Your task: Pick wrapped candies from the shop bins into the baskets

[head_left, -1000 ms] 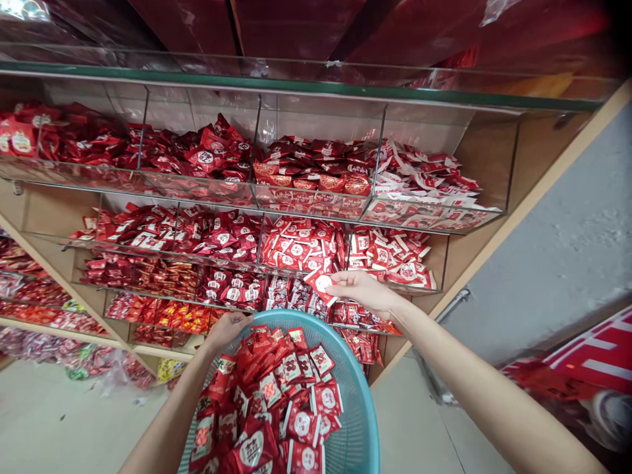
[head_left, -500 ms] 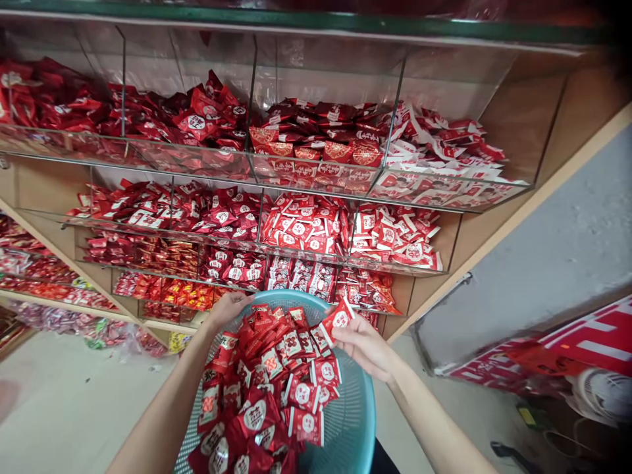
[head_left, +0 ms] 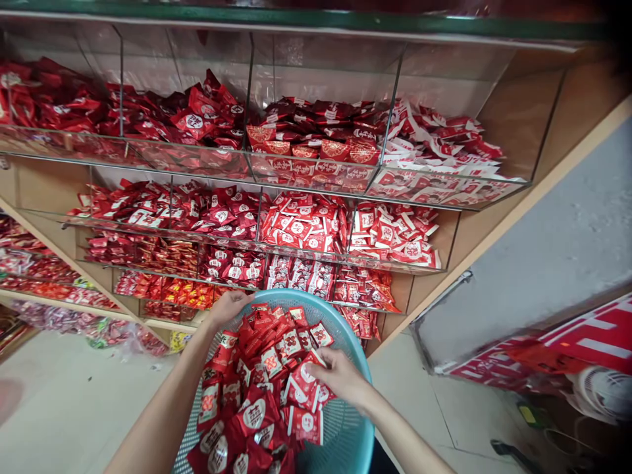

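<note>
A turquoise plastic basket (head_left: 363, 415) with perforated sides holds a heap of red-and-white wrapped candies (head_left: 254, 416). My left hand (head_left: 231, 307) is closed on the basket's far-left rim. Inside the basket, on the right of the heap, my right hand (head_left: 340, 376) pinches a red wrapped candy (head_left: 312, 362) between thumb and fingers. That candy rests against others of similar look, so its lower edge is hard to separate from them. One loose candy (head_left: 321, 334) lies just beyond my right fingers.
Ahead stands a wooden shelf unit with glass-fronted bins (head_left: 316, 168) full of red packets. A grey wall (head_left: 533, 283) and a white fan (head_left: 602, 392) are at the right. Tiled floor (head_left: 64, 401) shows at the lower left.
My right hand has moved down and left from the basket's far-right rim into the heap, bringing the candy with it. My left hand stays on the rim.
</note>
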Demonstrator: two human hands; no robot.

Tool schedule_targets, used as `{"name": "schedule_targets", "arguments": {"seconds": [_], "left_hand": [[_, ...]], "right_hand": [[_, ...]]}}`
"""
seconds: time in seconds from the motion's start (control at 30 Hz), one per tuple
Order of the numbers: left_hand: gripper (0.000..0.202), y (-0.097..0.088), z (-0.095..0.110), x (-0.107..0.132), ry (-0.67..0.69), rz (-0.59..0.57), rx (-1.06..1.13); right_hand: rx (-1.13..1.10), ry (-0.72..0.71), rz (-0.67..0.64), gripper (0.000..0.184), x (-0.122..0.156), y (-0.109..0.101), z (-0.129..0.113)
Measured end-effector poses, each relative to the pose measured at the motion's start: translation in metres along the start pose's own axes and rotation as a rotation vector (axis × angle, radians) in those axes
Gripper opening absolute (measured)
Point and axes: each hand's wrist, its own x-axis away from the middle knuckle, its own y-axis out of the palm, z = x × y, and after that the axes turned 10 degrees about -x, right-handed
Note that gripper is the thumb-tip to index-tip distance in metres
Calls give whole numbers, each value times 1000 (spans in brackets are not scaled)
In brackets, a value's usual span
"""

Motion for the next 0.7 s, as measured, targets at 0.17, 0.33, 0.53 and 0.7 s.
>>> {"name": "schedule_targets", "arguments": {"seconds": [0.17, 0.33, 0.53, 0.7], "left_hand": [[49, -1, -2, 1, -5, 6, 1], [49, 1, -3, -2, 9, -1, -14], [48, 5, 0, -9, -12, 2, -76], [45, 7, 6, -13, -45, 7, -114]], "right_hand": [[173, 48, 53, 17, -3, 5, 25], [148, 107, 1, 16, -3, 6, 38], [43, 166, 28, 30, -6, 6, 51], [83, 256, 19, 34, -4, 8, 50]]}}
